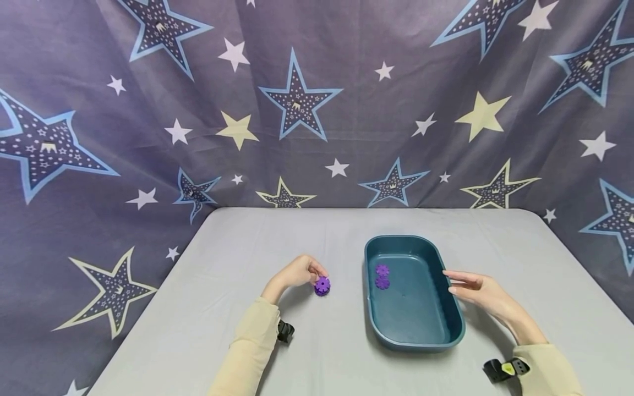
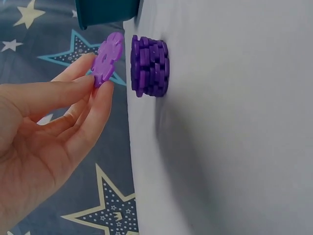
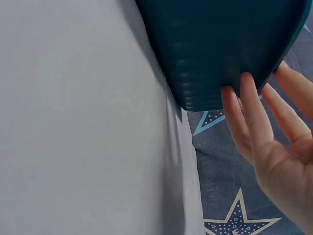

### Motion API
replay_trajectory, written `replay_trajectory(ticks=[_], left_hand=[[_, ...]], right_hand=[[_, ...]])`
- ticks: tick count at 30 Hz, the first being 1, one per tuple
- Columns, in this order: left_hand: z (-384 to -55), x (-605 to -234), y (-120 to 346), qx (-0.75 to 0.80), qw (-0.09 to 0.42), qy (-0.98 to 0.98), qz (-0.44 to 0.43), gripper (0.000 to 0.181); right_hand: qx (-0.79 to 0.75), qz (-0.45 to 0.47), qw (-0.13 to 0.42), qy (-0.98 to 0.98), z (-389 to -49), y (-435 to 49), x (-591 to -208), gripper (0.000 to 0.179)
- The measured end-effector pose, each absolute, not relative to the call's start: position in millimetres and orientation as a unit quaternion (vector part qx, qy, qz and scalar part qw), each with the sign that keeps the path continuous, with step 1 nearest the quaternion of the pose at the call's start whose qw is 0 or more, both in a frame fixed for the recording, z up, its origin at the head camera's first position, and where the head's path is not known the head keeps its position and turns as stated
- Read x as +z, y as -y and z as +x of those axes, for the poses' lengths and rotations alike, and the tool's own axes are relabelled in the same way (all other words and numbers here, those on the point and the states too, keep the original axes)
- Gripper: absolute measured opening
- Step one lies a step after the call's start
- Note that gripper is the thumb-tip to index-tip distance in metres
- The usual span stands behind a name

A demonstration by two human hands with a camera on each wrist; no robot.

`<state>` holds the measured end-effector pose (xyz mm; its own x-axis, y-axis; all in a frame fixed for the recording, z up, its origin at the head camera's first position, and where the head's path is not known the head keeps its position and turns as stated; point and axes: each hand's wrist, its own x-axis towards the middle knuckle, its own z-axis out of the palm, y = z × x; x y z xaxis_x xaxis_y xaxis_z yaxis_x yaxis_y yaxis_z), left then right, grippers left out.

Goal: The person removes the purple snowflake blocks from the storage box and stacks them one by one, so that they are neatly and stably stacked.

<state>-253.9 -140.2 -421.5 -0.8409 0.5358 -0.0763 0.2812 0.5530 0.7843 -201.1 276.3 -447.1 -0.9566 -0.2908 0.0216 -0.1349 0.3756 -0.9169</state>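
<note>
My left hand (image 1: 299, 270) pinches a thin purple notched plastic disc (image 2: 106, 59) between thumb and fingertips. The disc is tilted and held above a short stack of similar purple discs (image 2: 150, 67) on the table, apart from it. A teal plastic tub (image 1: 413, 338) stands to the right of the stack. Two purple discs (image 1: 382, 276) lie inside it near the left wall, side by side. Against the tub's outer right side rest the nearly straight fingertips of my right hand (image 1: 482, 290); its palm stays off the wall in the right wrist view.
The table (image 1: 198, 330) has a pale grey cover. Behind it hangs a dark curtain (image 1: 356, 110) printed with stars. A black wrist strap (image 1: 285, 331) sits on the left sleeve, and a black device (image 1: 505, 369) on the right wrist.
</note>
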Motion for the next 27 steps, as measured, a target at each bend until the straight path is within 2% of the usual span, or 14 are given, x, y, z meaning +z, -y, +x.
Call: replay_trajectory(ticks=[27], left_hand=[[-257, -432, 139, 0.385, 0.137, -0.886, 0.219, 0.025]], right_hand=[[-0.550, -0.137, 0.070, -0.821, -200, -276, -448, 0.049]])
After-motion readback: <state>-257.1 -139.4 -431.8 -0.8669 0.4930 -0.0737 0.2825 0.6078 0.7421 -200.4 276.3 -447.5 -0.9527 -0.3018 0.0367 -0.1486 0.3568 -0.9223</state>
